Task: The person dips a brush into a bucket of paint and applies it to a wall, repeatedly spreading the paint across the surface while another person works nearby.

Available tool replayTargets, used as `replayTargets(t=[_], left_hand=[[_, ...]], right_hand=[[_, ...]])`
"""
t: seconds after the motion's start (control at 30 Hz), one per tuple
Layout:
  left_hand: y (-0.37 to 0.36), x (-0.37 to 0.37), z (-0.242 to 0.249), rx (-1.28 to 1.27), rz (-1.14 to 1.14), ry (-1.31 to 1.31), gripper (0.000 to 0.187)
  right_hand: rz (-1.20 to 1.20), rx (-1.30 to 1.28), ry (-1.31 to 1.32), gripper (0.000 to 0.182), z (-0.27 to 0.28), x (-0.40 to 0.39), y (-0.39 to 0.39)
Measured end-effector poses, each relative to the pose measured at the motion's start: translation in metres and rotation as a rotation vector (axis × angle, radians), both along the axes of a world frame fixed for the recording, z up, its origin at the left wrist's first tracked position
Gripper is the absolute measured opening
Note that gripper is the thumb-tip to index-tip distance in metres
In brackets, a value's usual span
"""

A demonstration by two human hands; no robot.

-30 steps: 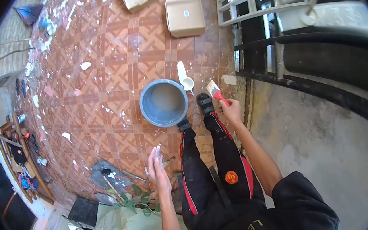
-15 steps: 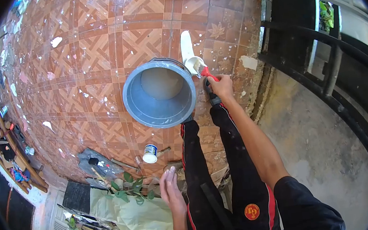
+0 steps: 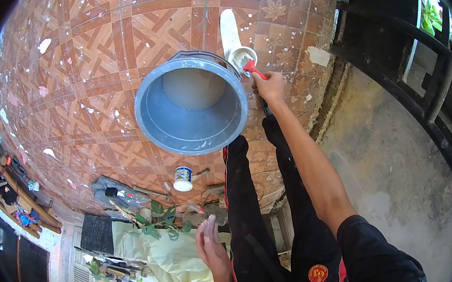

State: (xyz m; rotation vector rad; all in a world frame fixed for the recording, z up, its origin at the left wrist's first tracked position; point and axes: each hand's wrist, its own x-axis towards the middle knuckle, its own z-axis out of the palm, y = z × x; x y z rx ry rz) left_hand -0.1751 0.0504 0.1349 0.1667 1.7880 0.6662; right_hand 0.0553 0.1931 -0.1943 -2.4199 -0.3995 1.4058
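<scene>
My right hand (image 3: 270, 88) grips the red handle of a paintbrush (image 3: 254, 71). The brush's working end is inside the round cup of a white dipper (image 3: 229, 30), whose long handle points away from me. Close against the dipper stands a large grey-blue bucket (image 3: 148, 105) with a cloudy, pale liquid (image 3: 195, 88) at its bottom. My left hand (image 3: 212, 247) is held beside my left thigh, fingers stretched out and holding nothing. Beyond it, a small white tub with a blue label (image 3: 183, 179) is on the floor.
The tiled floor (image 3: 96, 61) is spotted with paint flakes. Black metal bars (image 3: 397, 90) run along the right side. Leafy stems (image 3: 160, 222) and a pale yellow sheet (image 3: 161, 258) lie at lower left. A wooden rack (image 3: 19, 190) stands at far left.
The view has shifted, and the bucket appears larger. My right hand still holds the paintbrush in the dipper, with the brush tilted a little differently. My left hand stays beside my thigh.
</scene>
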Motion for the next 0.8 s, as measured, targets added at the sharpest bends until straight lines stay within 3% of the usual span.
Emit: replayTargets(t=[0.8], left_hand=[[0.004,0.008,-0.009,-0.054,0.029,0.007,0.039]], right_hand=[[0.02,-0.041,0.016,0.034,-0.017,-0.001,0.005]])
